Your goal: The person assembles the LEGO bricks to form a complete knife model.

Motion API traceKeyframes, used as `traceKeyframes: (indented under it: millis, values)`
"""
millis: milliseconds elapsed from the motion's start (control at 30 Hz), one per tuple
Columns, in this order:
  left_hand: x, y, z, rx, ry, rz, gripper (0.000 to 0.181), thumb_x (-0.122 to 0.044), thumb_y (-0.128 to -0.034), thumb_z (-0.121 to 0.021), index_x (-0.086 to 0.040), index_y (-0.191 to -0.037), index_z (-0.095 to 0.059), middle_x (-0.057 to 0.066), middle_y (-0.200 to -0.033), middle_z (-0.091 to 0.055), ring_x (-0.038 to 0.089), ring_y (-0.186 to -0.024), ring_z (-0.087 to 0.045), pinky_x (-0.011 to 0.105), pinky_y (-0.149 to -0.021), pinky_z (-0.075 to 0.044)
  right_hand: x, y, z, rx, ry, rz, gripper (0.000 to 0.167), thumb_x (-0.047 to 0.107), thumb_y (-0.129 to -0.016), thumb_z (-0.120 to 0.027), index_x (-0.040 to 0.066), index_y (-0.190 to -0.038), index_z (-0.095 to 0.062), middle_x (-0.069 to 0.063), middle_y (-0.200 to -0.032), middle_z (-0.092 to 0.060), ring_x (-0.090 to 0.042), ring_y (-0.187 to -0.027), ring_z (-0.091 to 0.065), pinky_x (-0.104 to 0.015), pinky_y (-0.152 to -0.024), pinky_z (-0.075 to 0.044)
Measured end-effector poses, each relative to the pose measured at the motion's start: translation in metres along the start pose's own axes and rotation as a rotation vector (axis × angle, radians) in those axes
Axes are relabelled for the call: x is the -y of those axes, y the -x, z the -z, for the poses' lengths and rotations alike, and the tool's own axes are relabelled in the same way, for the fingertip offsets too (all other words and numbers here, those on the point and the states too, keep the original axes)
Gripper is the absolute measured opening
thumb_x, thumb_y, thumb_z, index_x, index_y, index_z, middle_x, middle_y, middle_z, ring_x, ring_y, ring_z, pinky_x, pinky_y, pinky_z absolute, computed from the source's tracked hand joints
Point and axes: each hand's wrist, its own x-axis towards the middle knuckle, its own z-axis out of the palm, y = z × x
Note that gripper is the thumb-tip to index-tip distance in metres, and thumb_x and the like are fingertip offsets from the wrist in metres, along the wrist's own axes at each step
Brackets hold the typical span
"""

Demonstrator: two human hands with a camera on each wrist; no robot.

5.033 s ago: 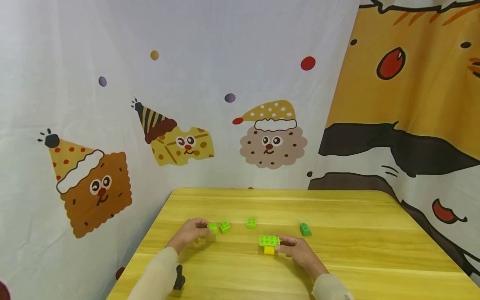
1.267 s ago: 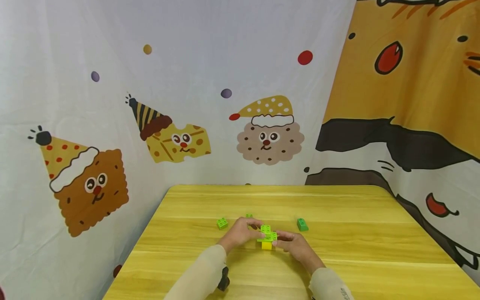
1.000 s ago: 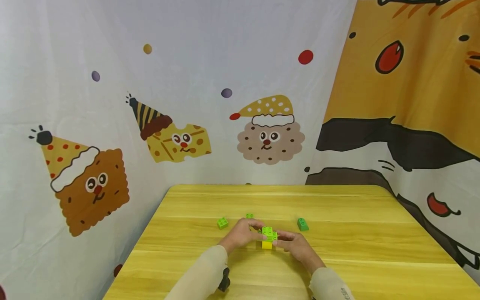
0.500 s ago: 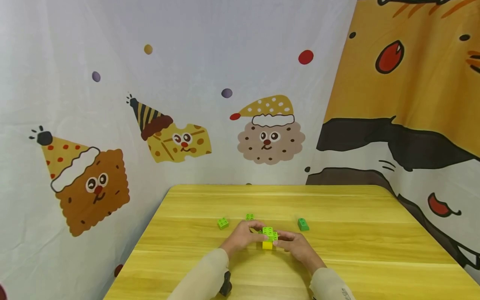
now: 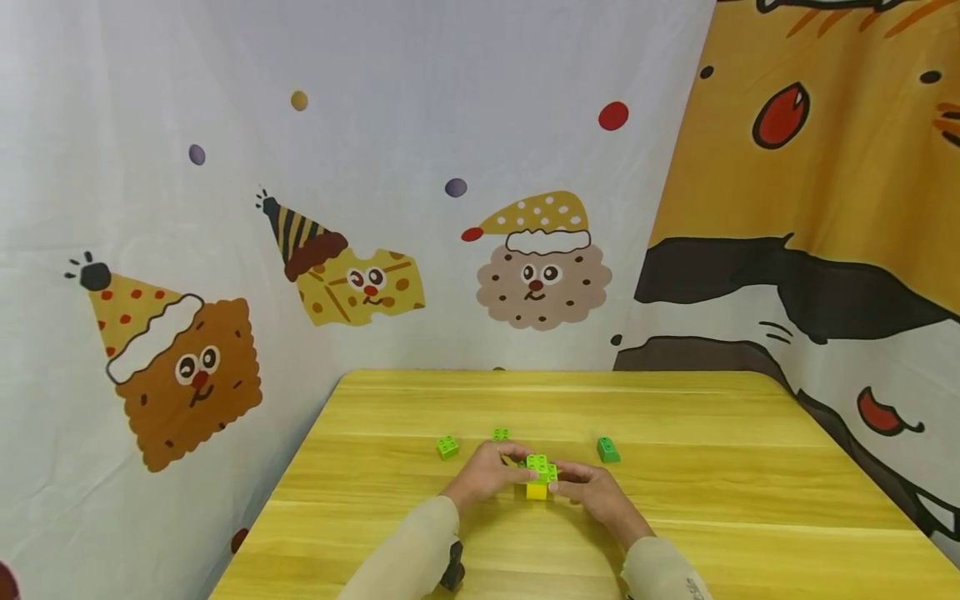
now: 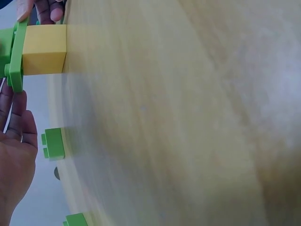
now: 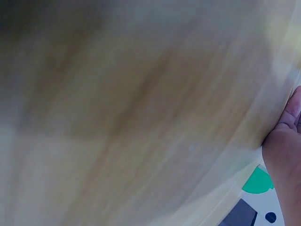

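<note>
Mid-table, a yellow block stands under a lime-green studded plate. A small lime-green brick sits on the plate's top. My left hand pinches that small brick from the left, thumb in front and fingers behind. On the other side, my right hand grips the plate's right end between thumb and fingers. From the left wrist camera, the yellow block and plate appear sideways beside the left hand. The right wrist view has only part of the right hand; its fingertips are cut off.
Behind the left hand lie two loose lime-green bricks, one farther left and another brick partly hidden. A dark green sloped brick lies at the back right. A printed curtain hangs behind the wooden table.
My left hand has carried the small lime-green brick from the table's left side over to the plate and lowered it on. The right hand keeps its grip; the last second shows hardly any motion.
</note>
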Motion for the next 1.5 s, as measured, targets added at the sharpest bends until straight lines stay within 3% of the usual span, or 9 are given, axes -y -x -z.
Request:
traceKeyframes:
  millis: [767,1300,1500]
  values:
    - [0.0008,-0.0002,0.0012,0.01,-0.014,-0.008,0.027,-0.033,-0.0846,-0.081,-0.024,-0.109,-0.075,-0.01,-0.104,-0.064,0.017,-0.097,-0.056,0.034,-0.076,-0.046,0.0009,-0.0019,0.0002,0.003,0.009,-0.02,0.052,0.028,-0.087,-0.078,0.003,-0.13,-0.064,-0.015,-0.123,-0.065,-0.024,-0.105,-0.061,-0.037,-0.08,-0.051]
    - [0.0021,-0.003,-0.0014,0.033,-0.014,-0.032,0.026,-0.031,-0.0862,-0.08,-0.023,-0.11,-0.075,-0.009,-0.102,-0.063,0.018,-0.099,-0.056,0.04,-0.086,-0.044,-0.0016,-0.0028,0.0014,0.001,0.013,-0.017,0.053,0.029,-0.088,-0.077,0.002,-0.131,-0.063,-0.014,-0.123,-0.065,-0.025,-0.106,-0.06,-0.04,-0.08,-0.051]
    - [0.0003,-0.001,0.0008,0.041,-0.014,-0.007,0.027,-0.032,-0.0873,-0.078,-0.023,-0.112,-0.074,-0.009,-0.101,-0.063,0.017,-0.098,-0.056,0.04,-0.087,-0.046,0.0,-0.0012,0.0008,0.005,-0.001,-0.017,0.052,0.028,-0.087,-0.078,0.003,-0.131,-0.064,-0.014,-0.123,-0.066,-0.024,-0.106,-0.06,-0.039,-0.08,-0.05]
